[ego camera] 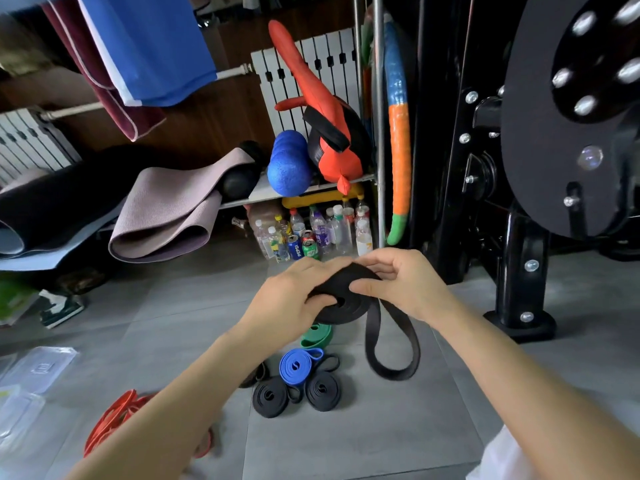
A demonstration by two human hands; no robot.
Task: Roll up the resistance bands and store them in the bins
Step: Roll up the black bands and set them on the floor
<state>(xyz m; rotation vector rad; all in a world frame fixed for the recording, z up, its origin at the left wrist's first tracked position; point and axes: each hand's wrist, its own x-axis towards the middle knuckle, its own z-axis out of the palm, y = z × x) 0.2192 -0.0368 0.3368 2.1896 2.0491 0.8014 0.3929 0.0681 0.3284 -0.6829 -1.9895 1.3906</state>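
The left hand (291, 296) and right hand (398, 285) each close their grip on a half-coiled flat black rubber resistance band (353, 311), held above the grey tiled floor (381, 427), its loose loop dangling.

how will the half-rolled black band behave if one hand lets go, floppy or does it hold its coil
Probably floppy: the unrolled tail hangs limp in a loop below the black band, which the left hand and right hand both pinch. The coil may loosen if released, though the rolled black bands on the floor lie flat and keep their shape.
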